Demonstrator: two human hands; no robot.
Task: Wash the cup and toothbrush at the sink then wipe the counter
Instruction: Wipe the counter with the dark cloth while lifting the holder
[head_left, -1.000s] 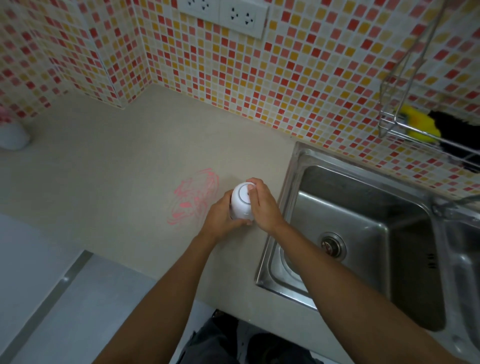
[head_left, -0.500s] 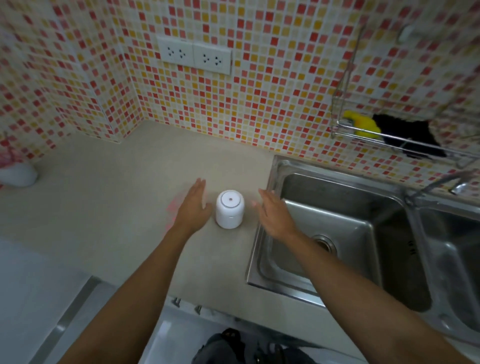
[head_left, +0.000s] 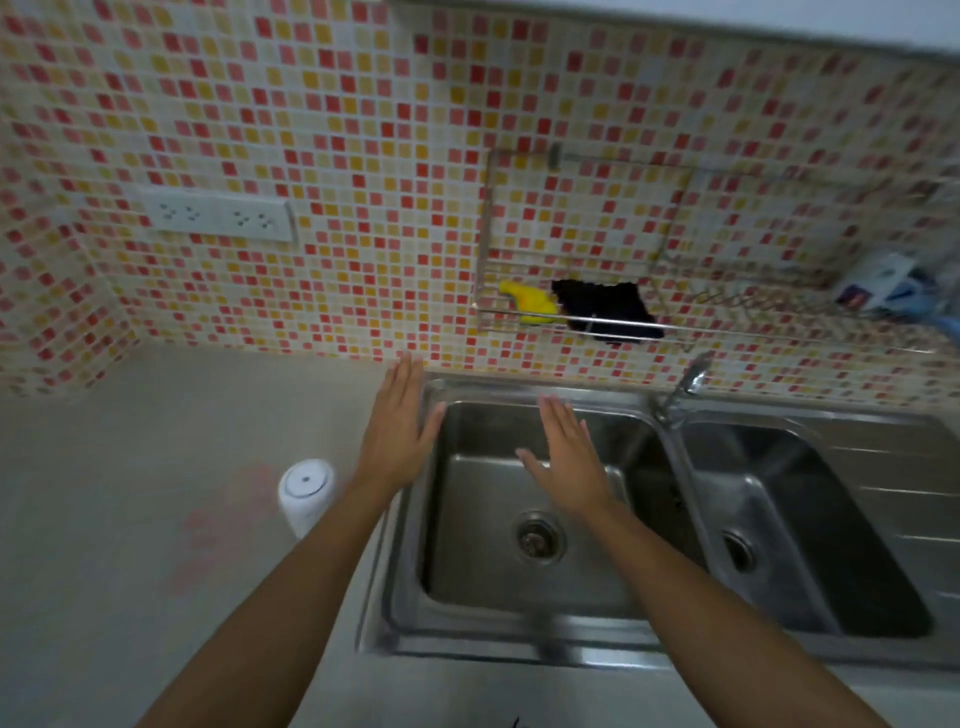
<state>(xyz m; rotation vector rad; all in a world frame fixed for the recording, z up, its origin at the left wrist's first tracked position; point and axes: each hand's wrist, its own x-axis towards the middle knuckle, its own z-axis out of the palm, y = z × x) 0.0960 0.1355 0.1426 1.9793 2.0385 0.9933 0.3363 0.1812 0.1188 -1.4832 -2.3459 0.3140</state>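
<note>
A white cup (head_left: 305, 493) stands upside down on the beige counter (head_left: 156, 457), just left of my left forearm. A pink smear (head_left: 223, 525) marks the counter beside it. My left hand (head_left: 397, 431) is flat and open above the left rim of the sink (head_left: 519, 631), holding nothing. My right hand (head_left: 569, 460) is open over the left basin, fingers stretched toward the wall. No toothbrush is visible.
A wire rack (head_left: 587, 322) on the tiled wall holds a yellow sponge (head_left: 527, 301) and a black cloth (head_left: 605, 314). The tap (head_left: 685, 382) stands between the two basins. Wall sockets (head_left: 218, 215) sit at the left; packets (head_left: 883, 288) lie at the far right.
Both hands let go of the cup, left it upside down on the counter and moved up and right toward the sink. The view has swung right and upward.
</note>
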